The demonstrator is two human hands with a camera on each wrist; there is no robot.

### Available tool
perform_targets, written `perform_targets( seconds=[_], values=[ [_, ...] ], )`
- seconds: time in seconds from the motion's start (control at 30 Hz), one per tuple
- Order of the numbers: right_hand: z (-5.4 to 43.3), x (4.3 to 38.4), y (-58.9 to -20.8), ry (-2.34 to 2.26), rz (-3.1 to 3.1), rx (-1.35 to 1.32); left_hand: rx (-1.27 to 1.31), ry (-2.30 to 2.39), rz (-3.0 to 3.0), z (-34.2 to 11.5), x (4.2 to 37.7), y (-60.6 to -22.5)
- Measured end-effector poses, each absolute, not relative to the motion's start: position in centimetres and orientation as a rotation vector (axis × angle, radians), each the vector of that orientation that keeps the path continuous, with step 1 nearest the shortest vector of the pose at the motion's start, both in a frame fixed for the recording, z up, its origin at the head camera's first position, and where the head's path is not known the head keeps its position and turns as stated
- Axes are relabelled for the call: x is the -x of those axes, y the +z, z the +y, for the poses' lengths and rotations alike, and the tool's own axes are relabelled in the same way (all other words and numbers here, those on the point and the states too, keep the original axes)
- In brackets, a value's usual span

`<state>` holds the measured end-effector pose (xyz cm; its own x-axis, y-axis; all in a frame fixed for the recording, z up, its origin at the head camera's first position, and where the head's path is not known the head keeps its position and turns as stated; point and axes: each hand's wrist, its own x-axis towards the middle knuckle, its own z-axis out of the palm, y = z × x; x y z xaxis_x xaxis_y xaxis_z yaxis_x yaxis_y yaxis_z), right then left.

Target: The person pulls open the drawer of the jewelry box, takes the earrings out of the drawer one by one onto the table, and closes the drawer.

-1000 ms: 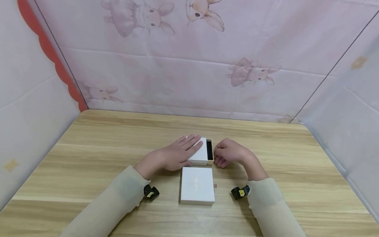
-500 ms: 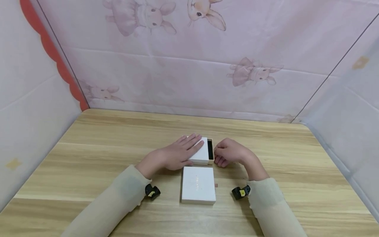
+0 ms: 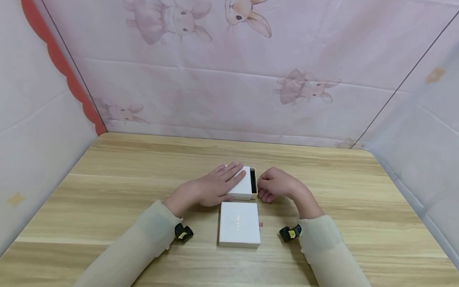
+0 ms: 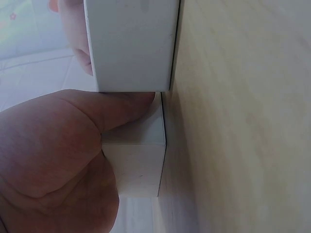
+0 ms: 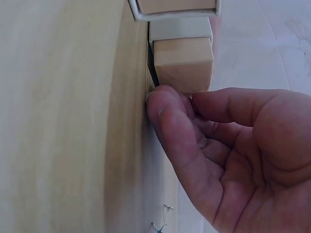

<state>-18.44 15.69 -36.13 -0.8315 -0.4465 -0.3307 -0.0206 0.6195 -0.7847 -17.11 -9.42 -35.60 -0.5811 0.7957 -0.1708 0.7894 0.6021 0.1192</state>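
A white drawer box [image 3: 239, 187] lies on the table, its beige-edged drawer [image 3: 254, 195] slid partway out to the right and showing a black inside. My left hand [image 3: 213, 186] presses flat on its white sleeve, fingers straight across the top, thumb along the near side. At the drawer's end, my right hand [image 3: 276, 185] has curled fingers. The right wrist view shows thumb and fingertips pinching right at the end face of the drawer [image 5: 184, 68]; what lies between them is mostly hidden. A second white box [image 3: 239, 224], shut, with faint gold lettering, sits just nearer.
A small pinkish pull tab [image 3: 261, 224] sticks out of the nearer box's right side. Small wiry bits, one bluish [image 5: 158, 228], show low in the right wrist view. Behind the wooden table [image 3: 143, 159] hangs a pink rabbit-print cloth [image 3: 201, 95].
The drawer has slid slightly further into its sleeve, and my right hand has shifted slightly left with it. My left hand stays on the box top.
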Motion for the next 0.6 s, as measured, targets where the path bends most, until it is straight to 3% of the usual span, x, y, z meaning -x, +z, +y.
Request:
perform_targets(
  seconds=[0.6],
  values=[
    [15.47,18.42,-36.25,-1.122,2.344,0.370,-1.334,0.028,2.626,-9.52,17.39,-35.97]
  ],
)
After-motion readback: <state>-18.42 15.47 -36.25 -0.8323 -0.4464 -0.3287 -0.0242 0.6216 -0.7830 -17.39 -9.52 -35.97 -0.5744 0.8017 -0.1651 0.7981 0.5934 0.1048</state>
